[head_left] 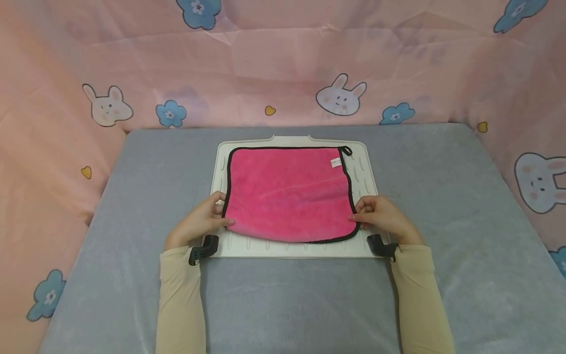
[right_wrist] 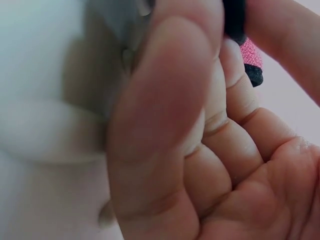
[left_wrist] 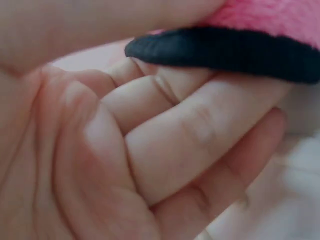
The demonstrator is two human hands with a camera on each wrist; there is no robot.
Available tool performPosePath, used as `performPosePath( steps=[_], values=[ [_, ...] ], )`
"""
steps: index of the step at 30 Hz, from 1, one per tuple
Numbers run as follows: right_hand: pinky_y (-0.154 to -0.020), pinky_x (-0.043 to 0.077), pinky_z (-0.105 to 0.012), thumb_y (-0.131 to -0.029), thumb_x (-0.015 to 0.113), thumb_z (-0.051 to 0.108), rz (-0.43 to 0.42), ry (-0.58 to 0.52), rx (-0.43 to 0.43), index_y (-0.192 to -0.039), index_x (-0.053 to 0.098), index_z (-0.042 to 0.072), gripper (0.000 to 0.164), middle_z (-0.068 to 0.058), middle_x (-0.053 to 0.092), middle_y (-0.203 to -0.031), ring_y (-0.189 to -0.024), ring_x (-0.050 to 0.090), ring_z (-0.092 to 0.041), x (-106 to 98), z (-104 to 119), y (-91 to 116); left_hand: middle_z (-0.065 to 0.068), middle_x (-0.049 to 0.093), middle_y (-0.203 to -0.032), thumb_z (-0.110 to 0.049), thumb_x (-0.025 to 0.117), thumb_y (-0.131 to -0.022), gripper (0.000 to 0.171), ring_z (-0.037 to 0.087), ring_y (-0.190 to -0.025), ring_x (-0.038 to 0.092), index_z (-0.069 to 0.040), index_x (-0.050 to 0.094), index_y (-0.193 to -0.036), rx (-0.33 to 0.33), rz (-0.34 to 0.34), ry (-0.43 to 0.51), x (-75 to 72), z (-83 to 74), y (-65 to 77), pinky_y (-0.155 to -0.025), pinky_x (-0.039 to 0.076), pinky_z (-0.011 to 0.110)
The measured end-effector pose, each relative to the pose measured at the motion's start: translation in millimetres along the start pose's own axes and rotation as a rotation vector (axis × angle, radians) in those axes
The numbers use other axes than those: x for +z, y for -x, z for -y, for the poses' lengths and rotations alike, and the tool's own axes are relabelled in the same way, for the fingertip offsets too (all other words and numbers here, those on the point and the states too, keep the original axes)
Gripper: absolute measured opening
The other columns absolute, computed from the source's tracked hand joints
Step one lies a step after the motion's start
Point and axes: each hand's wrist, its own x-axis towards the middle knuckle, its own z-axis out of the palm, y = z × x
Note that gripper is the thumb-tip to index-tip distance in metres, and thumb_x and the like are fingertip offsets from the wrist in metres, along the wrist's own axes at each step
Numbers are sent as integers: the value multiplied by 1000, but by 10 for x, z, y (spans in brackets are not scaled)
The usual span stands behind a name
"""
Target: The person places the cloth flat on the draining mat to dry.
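Note:
A bright pink towel with black edging lies spread over a white ribbed board. My left hand pinches its left edge near the front corner, thumb on top and fingers underneath. In the left wrist view the black edging runs between that thumb and the fingers. On the other side my right hand pinches the towel's right edge near the front corner, thumb on top. The right wrist view shows only a bit of pink cloth beyond the fingers. A hanging loop and a white label sit at the back right corner.
The board rests on a table with a grey cloth. Behind and at both sides hangs a pink curtain with rabbits and blue flowers. Black wrist mounts sit at both cuffs, over the board's front corners.

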Motion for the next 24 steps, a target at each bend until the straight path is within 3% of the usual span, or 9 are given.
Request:
performPosePath(
  steps=[7, 13, 24],
  values=[
    [-53, 47, -25, -85, 71, 9, 11, 20, -19, -80, 53, -2, 22, -4, 58, -62, -55, 55, -11, 16, -15, -25, 21, 66, -96, 7, 60, -88, 38, 8, -73, 61, 5, 32, -114, 19, -20, 9, -11, 14, 18, -62, 48, 22],
    [-51, 47, -24, -85, 71, 7, 54, -19, 12, -79, 51, -2, 22, -5, 57, -61, -54, 55, -10, 25, -25, 14, 21, 65, -95, 7, 60, -88, 34, 11, -70, 63, 5, 34, -109, -44, -30, 61, 12, 39, 16, -61, 54, 26],
    [-53, 52, -26, -84, 70, 4, 127, -100, 84, -80, 51, -2, 21, -5, 55, -61, -53, 55, -11, 13, -12, 96, 6, 58, -72, 3, 64, -87, 29, 12, -51, 56, 1, 38, -99, -62, -74, -70, -3, 36, 16, -49, 51, 25]
  ],
)
